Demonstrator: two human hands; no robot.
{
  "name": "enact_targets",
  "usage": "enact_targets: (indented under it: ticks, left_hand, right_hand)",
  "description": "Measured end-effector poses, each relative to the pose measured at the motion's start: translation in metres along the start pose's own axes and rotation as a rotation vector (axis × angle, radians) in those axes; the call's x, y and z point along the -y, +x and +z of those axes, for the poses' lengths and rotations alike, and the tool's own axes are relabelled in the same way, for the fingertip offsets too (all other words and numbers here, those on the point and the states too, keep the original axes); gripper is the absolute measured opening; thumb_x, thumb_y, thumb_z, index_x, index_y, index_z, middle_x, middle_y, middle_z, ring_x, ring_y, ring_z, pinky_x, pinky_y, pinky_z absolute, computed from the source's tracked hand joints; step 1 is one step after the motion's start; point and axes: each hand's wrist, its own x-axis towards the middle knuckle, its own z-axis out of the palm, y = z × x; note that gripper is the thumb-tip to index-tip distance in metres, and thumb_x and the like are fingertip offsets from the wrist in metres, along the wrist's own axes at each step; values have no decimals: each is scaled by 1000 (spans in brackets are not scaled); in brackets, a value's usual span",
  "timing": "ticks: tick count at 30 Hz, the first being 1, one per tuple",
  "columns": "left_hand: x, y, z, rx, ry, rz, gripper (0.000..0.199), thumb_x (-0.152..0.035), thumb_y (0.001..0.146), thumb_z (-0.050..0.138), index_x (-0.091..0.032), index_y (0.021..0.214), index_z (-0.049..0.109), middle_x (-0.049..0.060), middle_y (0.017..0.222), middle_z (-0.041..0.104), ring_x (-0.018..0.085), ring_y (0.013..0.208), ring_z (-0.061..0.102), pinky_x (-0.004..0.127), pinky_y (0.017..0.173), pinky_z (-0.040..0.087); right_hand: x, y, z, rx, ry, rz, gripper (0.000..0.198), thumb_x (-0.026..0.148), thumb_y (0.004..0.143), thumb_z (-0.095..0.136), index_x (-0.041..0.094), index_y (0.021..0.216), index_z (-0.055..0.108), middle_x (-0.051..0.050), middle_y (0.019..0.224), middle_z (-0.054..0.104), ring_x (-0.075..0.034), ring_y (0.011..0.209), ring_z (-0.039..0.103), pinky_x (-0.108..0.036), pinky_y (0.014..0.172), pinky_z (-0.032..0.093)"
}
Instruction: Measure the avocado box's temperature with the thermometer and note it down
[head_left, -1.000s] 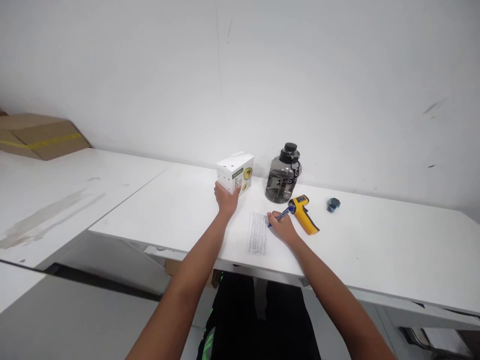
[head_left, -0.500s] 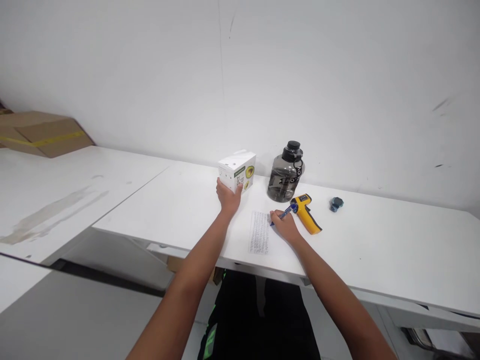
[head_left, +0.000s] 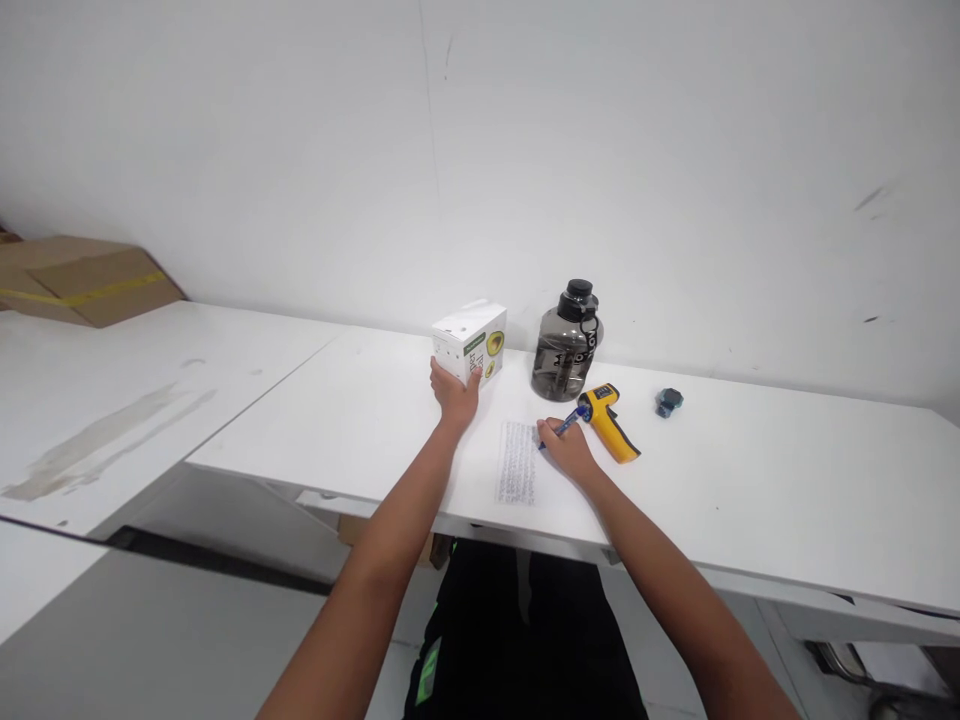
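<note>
My left hand (head_left: 455, 392) grips the near end of a white box (head_left: 474, 338) with avocado pictures on its side, thumb on the right face and fingers at the left. The box sits on the white table. A blue pen (head_left: 564, 424) is pinched in my right hand (head_left: 568, 448), its tip down by the right edge of a patch of dense dark handwriting (head_left: 517, 465). Whether that writing is on a sheet or on the tabletop itself, I cannot tell. Just beyond my right hand lies a yellow and black infrared thermometer (head_left: 611, 424), its handle pointing toward me.
A grey see-through jug (head_left: 559, 355) with a black cap stands near the wall, right of the box. Farther right lies a small blue-black watch-like thing (head_left: 668, 402). A taped cardboard box (head_left: 97, 282) rests on the left table (head_left: 247, 365). The table's front edge runs close to my body.
The whole view has shifted slightly. Both hands keep their places on the box and the pen, and the pen tip stays at the right edge of the writing.
</note>
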Motion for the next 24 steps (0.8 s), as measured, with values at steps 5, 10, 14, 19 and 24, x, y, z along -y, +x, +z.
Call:
enact_targets:
  ticks: [5, 10, 14, 19, 24]
  left_hand:
    - [-1, 0, 0, 0, -7, -4, 98, -49, 79, 63, -13, 150, 7, 23, 152, 27, 37, 143, 24, 53, 118, 22]
    - [1, 0, 0, -5, -19, -5, 97, -49, 78, 64, -15, 150, 8, 23, 152, 28, 37, 143, 24, 54, 117, 23]
    - [1, -1, 1, -5, -17, -5, 97, -50, 78, 64, -16, 150, 7, 23, 151, 28, 36, 144, 24, 53, 117, 22]
    - [-2, -2, -1, -2, 5, 2, 96, -49, 79, 62, -12, 149, 9, 24, 150, 30, 36, 142, 26, 52, 117, 23]
    - [-3, -2, -3, 5, -1, 0, 96, -50, 78, 63, -12, 149, 10, 24, 149, 30, 37, 141, 28, 54, 116, 25]
  right_hand:
    - [1, 0, -1, 3, -24, 17, 38, 47, 82, 43, 24, 52, 42, 3, 51, 45, -16, 57, 45, -28, 59, 35]
    - [-1, -1, 1, -9, -27, -11, 39, 47, 83, 43, 24, 51, 40, 3, 50, 43, -15, 55, 44, -28, 57, 35]
    - [-1, -2, 1, -46, -64, -21, 40, 47, 84, 42, 24, 51, 36, 3, 49, 41, -14, 54, 41, -28, 56, 33]
    - [-2, -1, 0, -23, -51, 7, 40, 46, 83, 43, 24, 52, 33, 4, 49, 38, -14, 54, 40, -28, 56, 32]
    - [-2, -3, 1, 24, -64, -32, 38, 42, 85, 42, 24, 52, 35, 4, 49, 40, -14, 52, 41, -27, 56, 32]
